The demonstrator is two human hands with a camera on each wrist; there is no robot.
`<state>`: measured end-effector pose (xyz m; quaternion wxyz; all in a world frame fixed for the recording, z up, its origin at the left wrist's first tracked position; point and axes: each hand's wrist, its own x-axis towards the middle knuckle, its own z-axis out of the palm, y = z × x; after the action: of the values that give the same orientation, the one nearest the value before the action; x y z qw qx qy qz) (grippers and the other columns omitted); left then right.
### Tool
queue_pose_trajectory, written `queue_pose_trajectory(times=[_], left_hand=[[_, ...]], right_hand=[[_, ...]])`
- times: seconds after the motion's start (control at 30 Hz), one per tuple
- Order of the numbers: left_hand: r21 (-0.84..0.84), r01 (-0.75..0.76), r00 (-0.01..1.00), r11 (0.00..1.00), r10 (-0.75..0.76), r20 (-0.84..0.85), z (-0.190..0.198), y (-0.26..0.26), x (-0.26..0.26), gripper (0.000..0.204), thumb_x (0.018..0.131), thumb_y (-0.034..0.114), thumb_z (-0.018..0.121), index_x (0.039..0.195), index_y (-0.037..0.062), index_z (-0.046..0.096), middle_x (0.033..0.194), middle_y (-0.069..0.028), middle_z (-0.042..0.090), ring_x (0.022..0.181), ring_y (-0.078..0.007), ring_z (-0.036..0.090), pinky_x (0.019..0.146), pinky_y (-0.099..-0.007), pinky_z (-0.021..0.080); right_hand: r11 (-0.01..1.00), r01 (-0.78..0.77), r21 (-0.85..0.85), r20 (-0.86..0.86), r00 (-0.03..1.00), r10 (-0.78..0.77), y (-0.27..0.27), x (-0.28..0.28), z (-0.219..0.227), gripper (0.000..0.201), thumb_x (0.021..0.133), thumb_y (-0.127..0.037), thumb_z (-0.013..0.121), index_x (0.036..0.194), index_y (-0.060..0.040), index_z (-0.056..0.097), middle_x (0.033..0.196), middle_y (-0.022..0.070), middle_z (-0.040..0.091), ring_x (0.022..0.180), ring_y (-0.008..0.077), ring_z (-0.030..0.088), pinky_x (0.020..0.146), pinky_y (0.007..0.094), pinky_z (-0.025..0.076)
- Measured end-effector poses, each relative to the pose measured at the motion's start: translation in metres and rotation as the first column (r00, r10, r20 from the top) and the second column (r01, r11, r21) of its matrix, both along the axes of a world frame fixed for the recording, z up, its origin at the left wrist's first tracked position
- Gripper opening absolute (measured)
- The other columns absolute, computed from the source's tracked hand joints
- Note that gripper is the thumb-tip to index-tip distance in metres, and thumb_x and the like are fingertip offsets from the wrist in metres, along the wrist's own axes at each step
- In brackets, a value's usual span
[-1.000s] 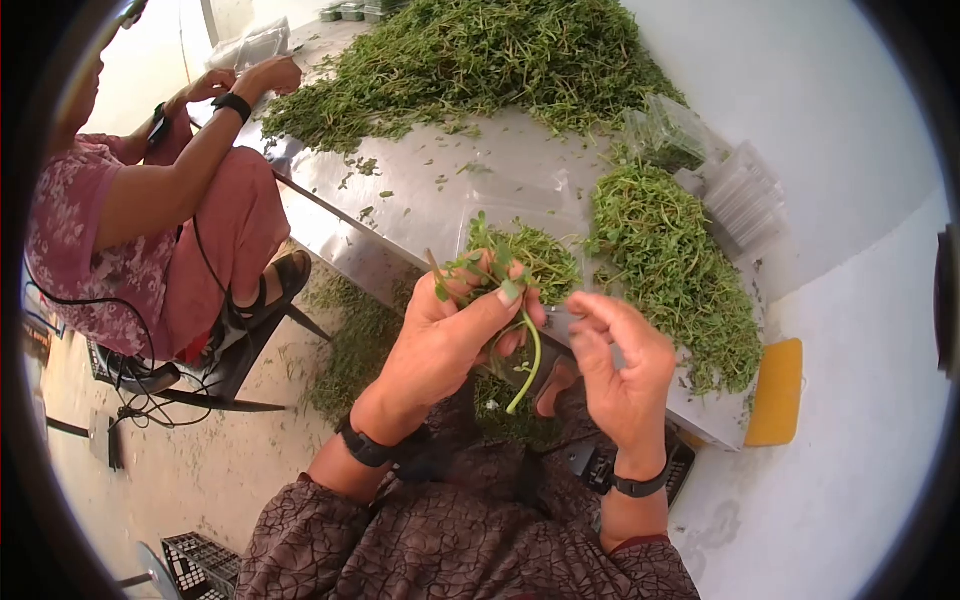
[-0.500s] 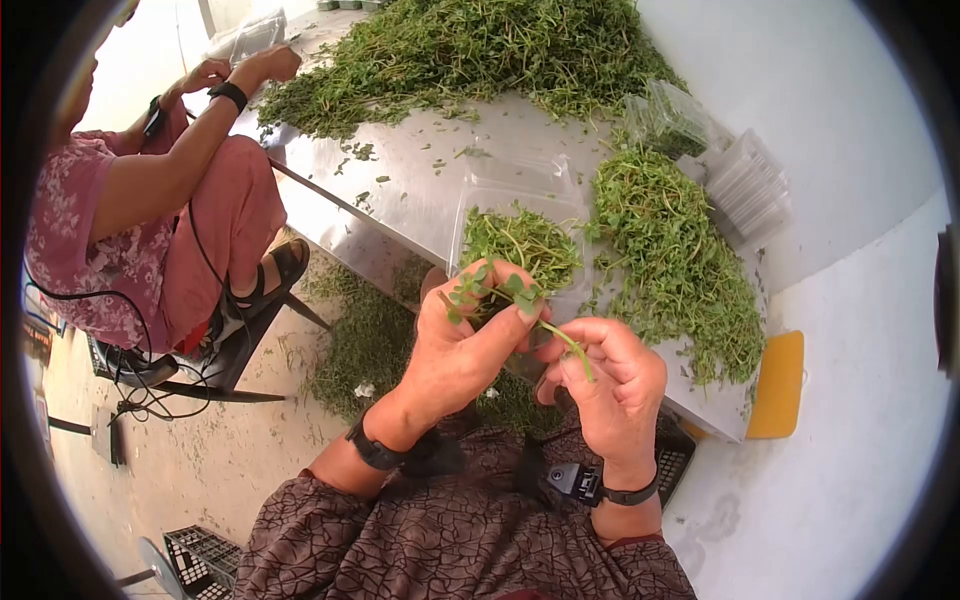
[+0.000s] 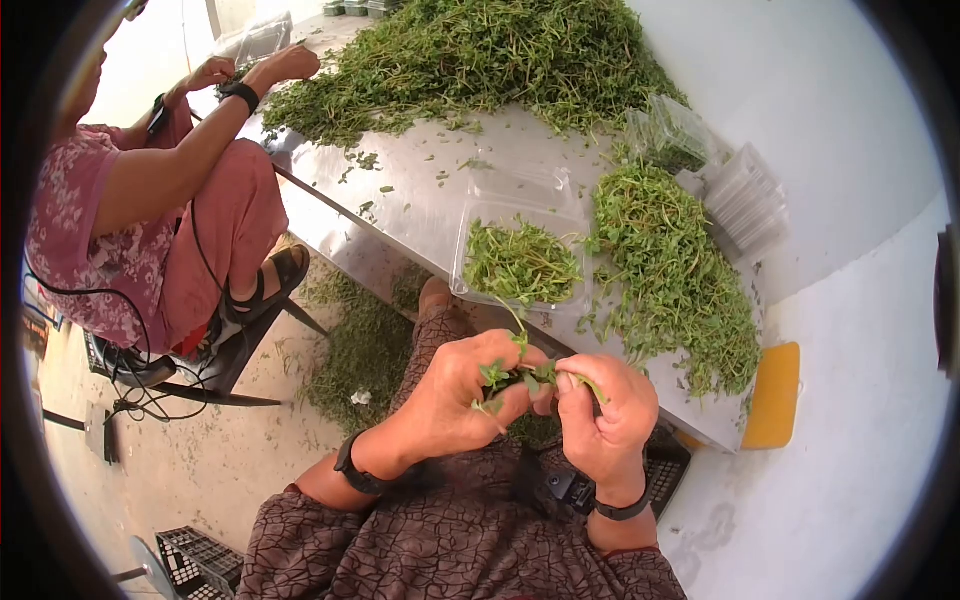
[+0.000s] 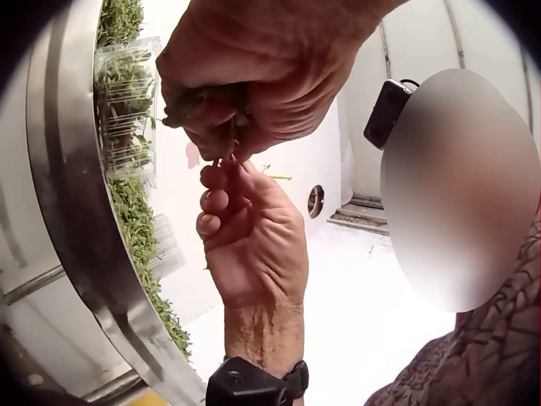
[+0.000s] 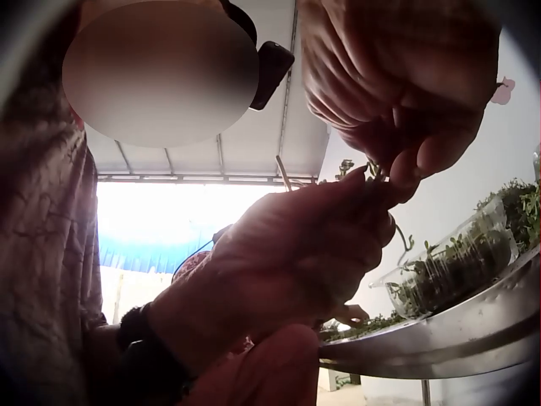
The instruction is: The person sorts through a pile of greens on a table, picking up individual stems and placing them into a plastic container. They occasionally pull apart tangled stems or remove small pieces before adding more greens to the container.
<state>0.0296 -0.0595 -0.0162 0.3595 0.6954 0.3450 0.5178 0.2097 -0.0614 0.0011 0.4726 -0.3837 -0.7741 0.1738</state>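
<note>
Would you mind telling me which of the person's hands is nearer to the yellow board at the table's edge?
Right. The right hand is just left of the yellow board; the left hand lies farther left, beyond it, both gripping the herb sprig.

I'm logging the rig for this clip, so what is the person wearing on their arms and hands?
Both hands are bare. The left hand has a black strap at the wrist, the right hand a black strap carrying a small black camera unit. Brown sleeves with a dark crackle pattern are pushed up, leaving the forearms uncovered.
</note>
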Motion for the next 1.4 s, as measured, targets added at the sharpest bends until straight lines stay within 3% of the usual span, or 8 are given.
queue_pose_trajectory(times=[0.6, 0.8, 0.87, 0.93, 1.0, 1.1, 1.2, 1.4], left_hand=[[0.016, 0.109, 0.984, 0.994, -0.106, -0.146, 0.003, 0.0, -0.011, 0.024, 0.07, -0.006, 0.06, 0.094, -0.002, 0.062, 0.082, -0.0166, 0.063, 0.077, -0.0375, 0.064, 0.065, -0.0411, 0.05], [0.088, 0.216, 0.972, 0.972, -0.223, 0.078, 0.008, 0.005, -0.019, 0.018, 0.074, -0.007, 0.06, 0.091, -0.0001, 0.061, 0.08, -0.0114, 0.062, 0.071, -0.0273, 0.063, 0.063, -0.0355, 0.049], [-0.016, 0.163, 0.967, 0.986, -0.157, 0.199, 0.013, 0.002, -0.021, 0.009, 0.082, -0.003, 0.061, 0.089, 0.0006, 0.06, 0.08, -0.0069, 0.063, 0.068, -0.0164, 0.06, 0.062, -0.0298, 0.048], [-0.119, 0.167, 0.951, 0.979, -0.128, 0.28, 0.016, 0.002, -0.024, 0.002, 0.088, 0.001, 0.062, 0.09, 0.0005, 0.061, 0.079, -0.0033, 0.063, 0.069, -0.0097, 0.058, 0.062, -0.0255, 0.046], [-0.172, 0.108, 0.955, 0.979, -0.053, 0.293, 0.014, 0.005, -0.025, 0.008, 0.093, 0.009, 0.063, 0.09, 0.0009, 0.061, 0.086, -0.0057, 0.063, 0.072, -0.01, 0.055, 0.064, -0.0266, 0.045], [-0.212, 0.036, 0.947, 0.977, 0.034, 0.321, 0.013, 0.007, -0.02, 0.007, 0.093, 0.007, 0.063, 0.094, 0.0002, 0.062, 0.084, -0.0018, 0.063, 0.073, -0.0072, 0.055, 0.065, -0.0247, 0.045], [-0.266, -0.003, 0.929, 0.964, 0.101, 0.356, 0.012, 0.009, -0.027, 0.008, 0.092, 0.007, 0.063, 0.096, 0.0007, 0.062, 0.086, -0.0012, 0.063, 0.074, -0.0062, 0.055, 0.065, -0.0235, 0.045], [-0.341, -0.028, 0.902, 0.94, 0.171, 0.397, 0.018, 0.016, -0.035, 0.012, 0.092, 0.011, 0.059, 0.098, 0.0025, 0.065, 0.082, -0.0003, 0.064, 0.068, -0.0038, 0.05, 0.059, -0.0211, 0.039]], right_hand=[[0.964, -0.088, 0.252, 0.445, 0.895, -0.035, 0.0, -0.005, 0.018, 0.023, 0.06, 0.004, 0.067, 0.081, -0.0036, 0.063, 0.075, 0.0078, 0.064, 0.058, 0.0258, 0.059, 0.05, 0.0344, 0.047], [0.992, -0.042, 0.123, 0.138, 0.99, 0.025, 0.016, -0.005, 0.014, 0.016, 0.068, 0.007, 0.064, 0.081, -0.0016, 0.061, 0.071, 0.0098, 0.061, 0.06, 0.0249, 0.06, 0.054, 0.0316, 0.048], [0.997, 0.006, 0.071, 0.062, 0.998, -0.01, 0.023, -0.006, 0.019, 0.012, 0.073, 0.007, 0.063, 0.082, -0.0008, 0.061, 0.07, 0.0106, 0.061, 0.059, 0.0249, 0.061, 0.055, 0.0312, 0.048], [0.98, 0.122, 0.16, -0.038, 0.992, -0.117, 0.032, -0.012, 0.031, 0.008, 0.088, 0.003, 0.056, 0.085, 0.0021, 0.064, 0.075, 0.0103, 0.065, 0.063, 0.0129, 0.061, 0.056, 0.0267, 0.048], [0.981, 0.125, 0.15, 0.012, 0.992, -0.129, 0.05, -0.012, 0.039, 0.008, 0.09, -0.001, 0.059, 0.092, 0.0029, 0.066, 0.078, 0.0104, 0.067, 0.067, 0.0126, 0.062, 0.062, 0.0266, 0.05], [0.983, 0.124, 0.136, 0.115, 0.984, -0.14, 0.085, -0.012, 0.028, 0.018, 0.083, -0.008, 0.073, 0.098, -0.0001, 0.067, 0.087, 0.0154, 0.069, 0.072, 0.0324, 0.066, 0.066, 0.0355, 0.052], [0.916, 0.24, 0.322, 0.184, 0.933, -0.309, 0.095, -0.009, 0.023, 0.022, 0.085, -0.01, 0.072, 0.103, 0.0001, 0.067, 0.097, 0.018, 0.07, 0.082, 0.0336, 0.068, 0.072, 0.036, 0.054], [0.962, 0.267, 0.056, 0.043, 0.962, -0.27, 0.078, 0.006, 0.014, 0.019, 0.089, -0.01, 0.068, 0.105, 0.0019, 0.067, 0.1, 0.0176, 0.07, 0.085, 0.0279, 0.07, 0.076, 0.0353, 0.054]])
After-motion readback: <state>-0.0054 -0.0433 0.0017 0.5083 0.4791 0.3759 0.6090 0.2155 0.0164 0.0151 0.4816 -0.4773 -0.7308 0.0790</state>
